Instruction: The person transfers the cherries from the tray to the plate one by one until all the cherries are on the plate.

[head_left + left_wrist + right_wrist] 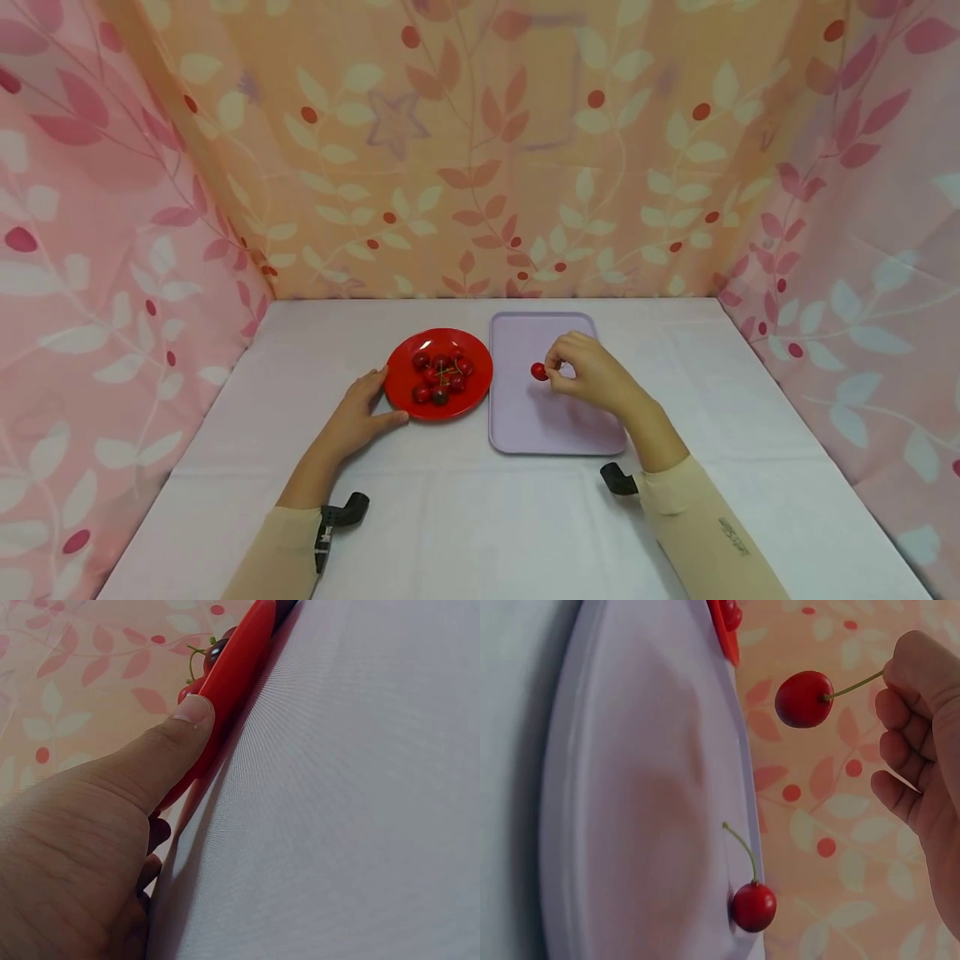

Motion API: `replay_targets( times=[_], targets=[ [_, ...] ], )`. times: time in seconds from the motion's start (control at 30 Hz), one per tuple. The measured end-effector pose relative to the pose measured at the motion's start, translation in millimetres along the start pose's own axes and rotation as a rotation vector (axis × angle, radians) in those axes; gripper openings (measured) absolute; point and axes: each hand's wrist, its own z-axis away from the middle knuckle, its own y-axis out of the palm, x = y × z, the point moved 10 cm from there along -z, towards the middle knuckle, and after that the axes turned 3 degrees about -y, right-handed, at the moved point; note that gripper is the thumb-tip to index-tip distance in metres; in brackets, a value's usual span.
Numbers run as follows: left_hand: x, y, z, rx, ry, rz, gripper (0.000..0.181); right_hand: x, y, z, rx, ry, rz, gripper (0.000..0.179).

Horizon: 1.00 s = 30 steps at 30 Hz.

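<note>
My right hand [592,375] pinches a red cherry [804,699] by its green stem, holding it above the lilac tray [517,429]. In the right wrist view another cherry [754,907] rests on that tray, its stem pointing up; from the head view my hand mostly covers it. A shiny red plate [405,358] lies to the left of the tray, with several dark and bright red cherries [441,377] heaped in it. My left hand [360,417] holds the plate's left edge, the thumb against the rim in the left wrist view.
A white cloth covers the table [450,533]. Patterned fabric walls [465,150] stand behind it and on both sides. Each forearm carries a black wrist mount [347,510] over a beige sleeve. Plate and tray sit almost edge to edge.
</note>
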Motion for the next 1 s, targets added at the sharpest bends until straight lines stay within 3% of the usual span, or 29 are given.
replay_targets(
  times=[0.23,0.67,1.0],
  targets=[
    [-1.4,-0.6,0.3,0.003,-0.003,-0.004,0.107,11,2,-17.3,-0.011,-0.043,-0.049,0.016],
    [-2.5,-0.7,2.7,0.003,-0.016,-0.004,0.107,34,14,-52.4,0.018,-0.048,-0.096,0.013],
    [-2.8,-0.5,3.4,0.006,-0.019,-0.012,0.106,55,27,-78.6,-0.044,-0.138,-0.091,0.012]
  ],
)
